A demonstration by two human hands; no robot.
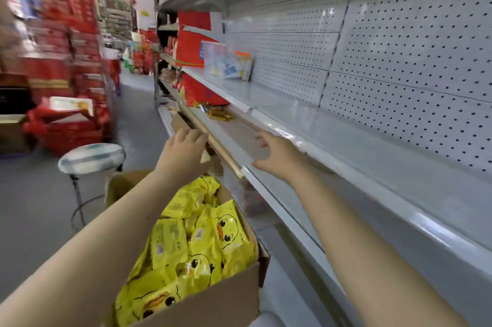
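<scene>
The left hand (pixel 186 147) is at the front edge of the lower shelf (pixel 229 131), its fingers bent against the tan strip (pixel 223 155) that runs along that edge (whether they actually grip it, I cannot tell). The right hand (pixel 277 155) reaches onto the same shelf just behind the edge, palm down, fingers spread, holding nothing. Farther along, toward the shelf's left end, lie gold packets (pixel 219 113). Below the front edge stands a cardboard box (pixel 213 297) full of yellow duck packets (pixel 197 246), with a stool (pixel 91 157) near it.
</scene>
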